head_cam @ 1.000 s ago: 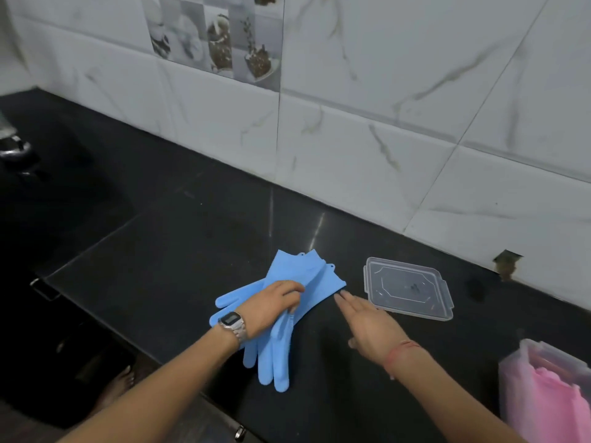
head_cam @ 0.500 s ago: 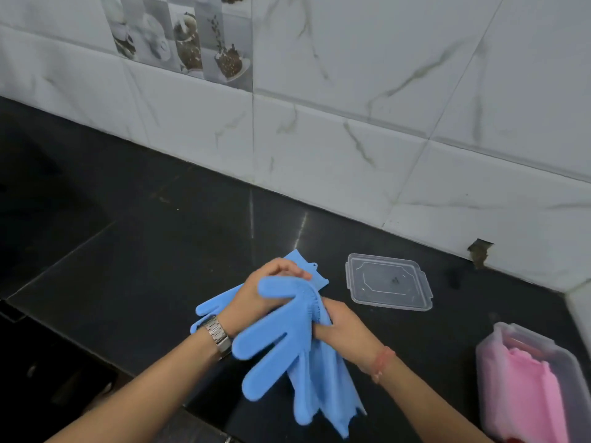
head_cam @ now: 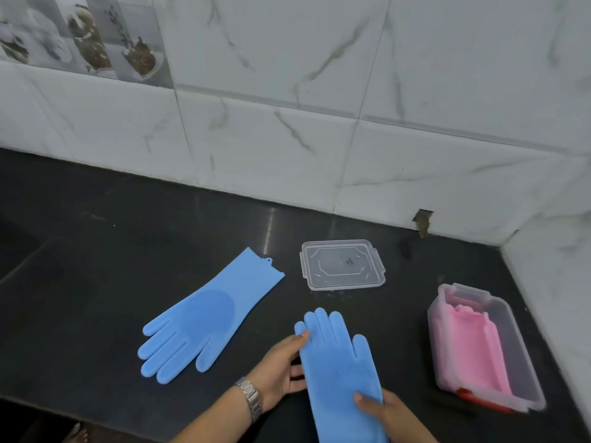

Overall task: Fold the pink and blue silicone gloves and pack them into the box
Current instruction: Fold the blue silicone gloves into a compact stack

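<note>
We see the black counter (head_cam: 96, 251), then the clear box (head_cam: 524, 372) at right holding the folded pink gloves (head_cam: 473, 350). One blue glove (head_cam: 204, 318) lies flat at left; the lid (head_cam: 342, 265) sits behind. Our left hand (head_cam: 281, 369) touches the near blue glove (head_cam: 339, 362) with relaxed fingers; our right hand (head_cam: 383, 410) pinches its cuff end.

Both forearms are bare; no sleeves are in view. The left hand (head_cam: 281, 369) and right hand (head_cam: 388, 410) are ungloved, with no rings visible. A metal link watch (head_cam: 251, 398), silver in colour, sits on the left wrist; only its band is visible. Bare toes (head_cam: 76, 436) appear at the bottom left edge, below the counter.
</note>
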`<action>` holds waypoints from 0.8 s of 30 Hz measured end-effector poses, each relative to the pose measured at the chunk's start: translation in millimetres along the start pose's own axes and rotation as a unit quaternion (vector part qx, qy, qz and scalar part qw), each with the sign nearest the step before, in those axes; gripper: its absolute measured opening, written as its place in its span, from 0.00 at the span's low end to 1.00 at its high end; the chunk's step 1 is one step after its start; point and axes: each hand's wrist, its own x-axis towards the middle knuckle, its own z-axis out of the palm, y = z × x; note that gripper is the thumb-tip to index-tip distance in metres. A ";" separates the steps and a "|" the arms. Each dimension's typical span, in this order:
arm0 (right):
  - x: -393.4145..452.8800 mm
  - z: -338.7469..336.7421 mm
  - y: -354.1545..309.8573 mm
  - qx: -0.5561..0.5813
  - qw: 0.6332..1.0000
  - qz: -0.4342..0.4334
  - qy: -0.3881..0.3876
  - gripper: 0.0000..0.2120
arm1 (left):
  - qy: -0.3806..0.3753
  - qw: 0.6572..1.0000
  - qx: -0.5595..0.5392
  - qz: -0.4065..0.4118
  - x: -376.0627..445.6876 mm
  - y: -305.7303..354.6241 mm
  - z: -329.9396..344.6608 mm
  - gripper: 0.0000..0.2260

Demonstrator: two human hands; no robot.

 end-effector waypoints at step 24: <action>51.5 15.9 -45.4 0.156 0.983 0.009 0.097 0.11 | 0.201 0.857 0.455 0.134 33.2 18.8 11.8 0.32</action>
